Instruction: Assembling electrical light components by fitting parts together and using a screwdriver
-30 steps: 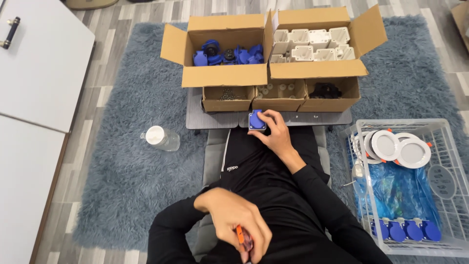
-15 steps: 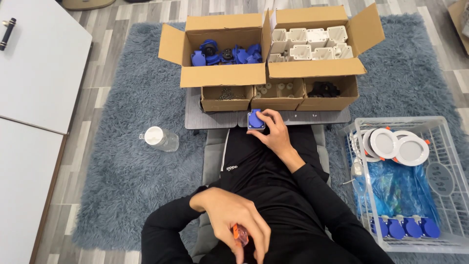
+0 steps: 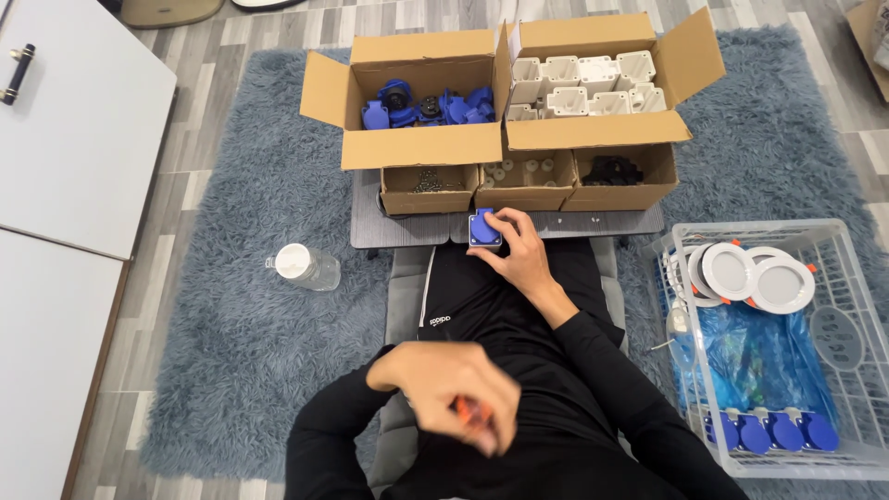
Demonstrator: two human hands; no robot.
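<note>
I see my right hand [image 3: 519, 255] with fingers closed around a blue socket [image 3: 484, 228] at the worktop [image 3: 593, 224] edge, below three small brown cartons. My blurred left hand [image 3: 444, 389] grips an orange tool [image 3: 468, 412] near my chest.

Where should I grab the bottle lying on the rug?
Grip the plastic bottle around its clear middle, coming down from above. It lies on its side on the rug, white cap toward the left, with bare rug around it for fingers.
</note>
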